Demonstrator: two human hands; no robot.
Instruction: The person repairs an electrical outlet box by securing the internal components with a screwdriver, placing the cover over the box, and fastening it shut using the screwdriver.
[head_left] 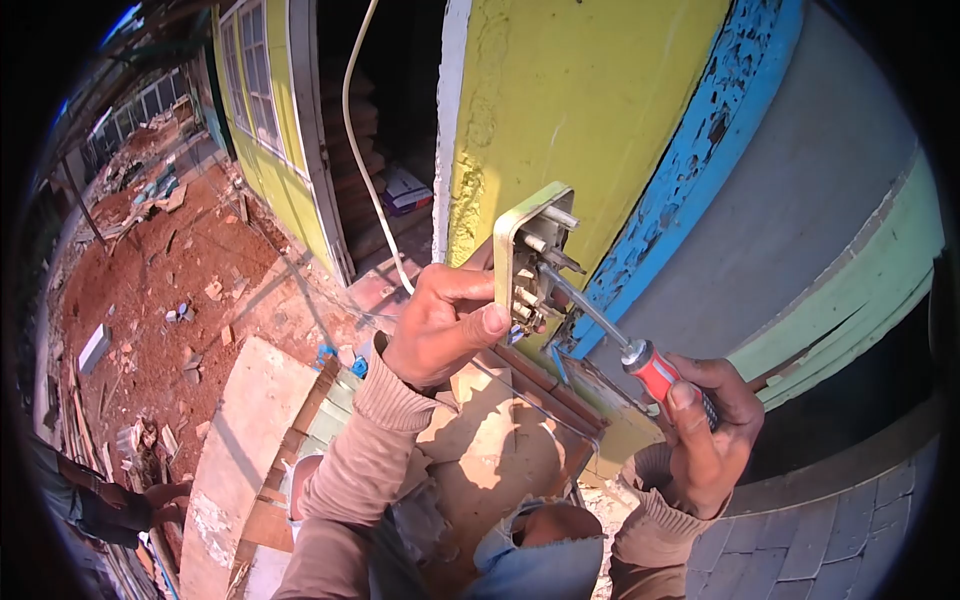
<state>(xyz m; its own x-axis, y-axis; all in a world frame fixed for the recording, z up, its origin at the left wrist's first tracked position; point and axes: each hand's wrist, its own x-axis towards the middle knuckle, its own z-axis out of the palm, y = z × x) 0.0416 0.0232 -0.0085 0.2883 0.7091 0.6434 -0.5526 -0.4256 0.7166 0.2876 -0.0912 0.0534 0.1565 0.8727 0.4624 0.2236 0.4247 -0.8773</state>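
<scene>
Held upright in my left hand (440, 325) is a pale plastic socket box (507, 245), its open back with terminals and metal parts facing right. The thumb lies on its edge and the other fingers are partly hidden behind it. My right hand (708, 425) grips the red and clear handle of a screwdriver (600, 318). Its shaft points up and left, and the tip reaches in among the socket's inner parts. Whether the tip sits on a screw is too small to tell.
A white cable (350, 110) hangs by the dark doorway. Behind the socket stands a yellow wall (600, 90) with a peeling blue frame (710, 150). Boards (245, 430) lie at lower left, near rubble on red soil. Another person's legs (95, 500) show at far left.
</scene>
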